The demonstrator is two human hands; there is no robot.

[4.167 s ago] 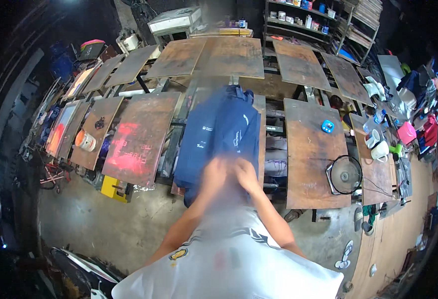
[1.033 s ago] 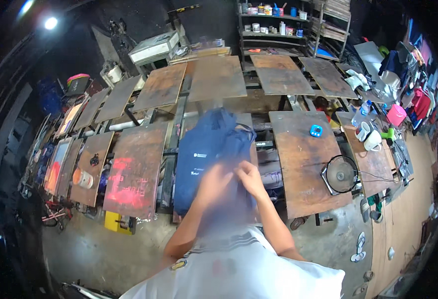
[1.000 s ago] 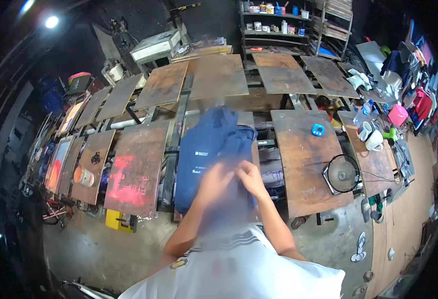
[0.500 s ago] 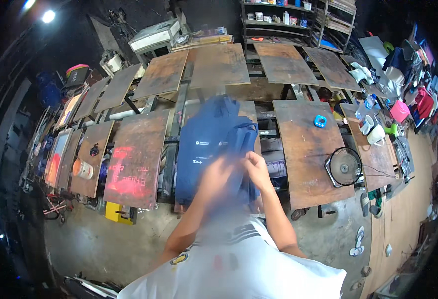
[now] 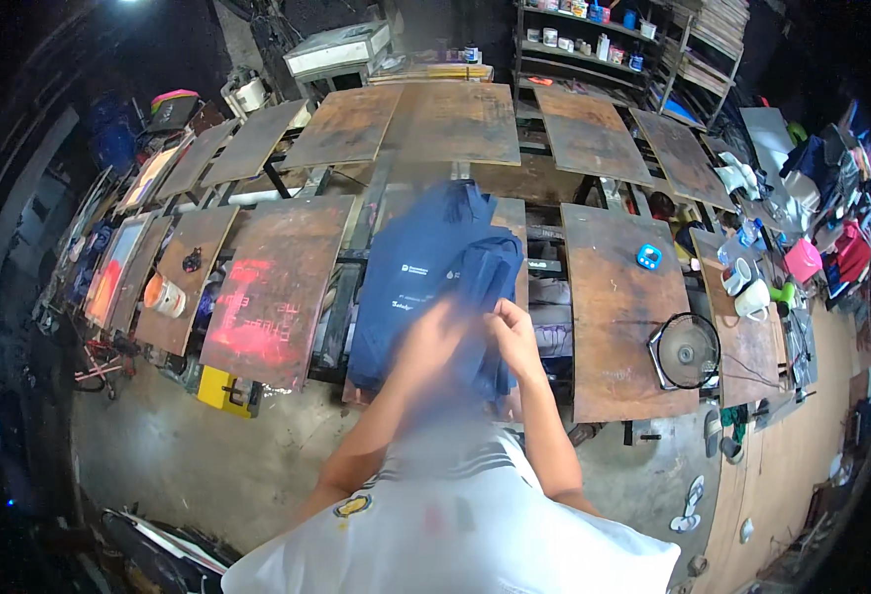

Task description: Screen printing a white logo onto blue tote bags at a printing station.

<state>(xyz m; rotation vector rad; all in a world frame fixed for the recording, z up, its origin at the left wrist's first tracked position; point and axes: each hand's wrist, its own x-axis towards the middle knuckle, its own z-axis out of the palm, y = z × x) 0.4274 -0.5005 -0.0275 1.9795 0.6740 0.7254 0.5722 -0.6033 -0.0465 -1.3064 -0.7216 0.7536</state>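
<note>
A pile of navy blue cloth (image 5: 386,297) with small white print lies over a board in front of me. It looks like stacked cloth bags, though a blurred streak down the middle hides part of it. At its right side a bunched, folded piece of the same cloth (image 5: 495,259) rises in pleats. My right hand (image 5: 516,340) is closed, with thumb and fingers pinching the edge of this folded piece. Over the lower middle of the pile is my left hand (image 5: 427,345), close to the folded piece; its fingers are smeared by the blur.
Wooden boards (image 5: 614,297) stand in two rows on metal frames. To the right are a round fan (image 5: 688,353), a small blue device (image 5: 649,257) and white mugs (image 5: 752,299). A pail (image 5: 165,296) and a board with red paint (image 5: 267,297) are on the left.
The view has shifted slightly, so the boards sit a little differently in the picture. Both hands stay at the folded cloth in nearly the same pose.
</note>
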